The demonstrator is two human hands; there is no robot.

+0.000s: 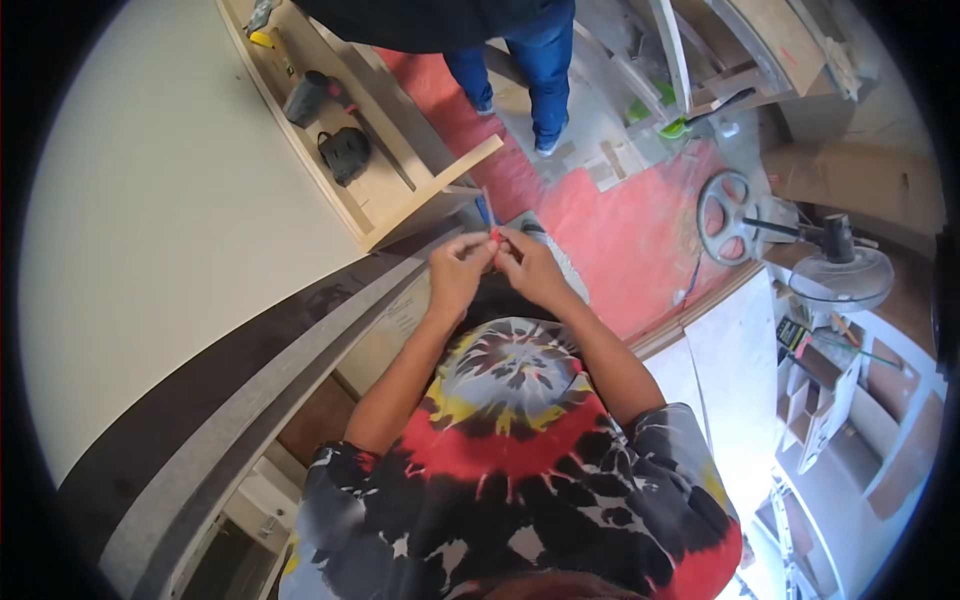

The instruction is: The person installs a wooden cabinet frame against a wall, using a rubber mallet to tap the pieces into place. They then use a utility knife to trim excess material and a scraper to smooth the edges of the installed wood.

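Both hands meet on a small red piece (pixel 496 236); the work looks unfinished to me.
From my remote view, the left hand (pixel 457 270) and right hand (pixel 532 270) pinch it between their fingers, not yet set down. I can't tell how much is done; I judge that some handling is left. Beyond the fingers, leftward, a black case (pixel 345 155) lies in an open wooden box (pixel 430 193).

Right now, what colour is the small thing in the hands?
The small thing looks red where it shows, best in the head view.
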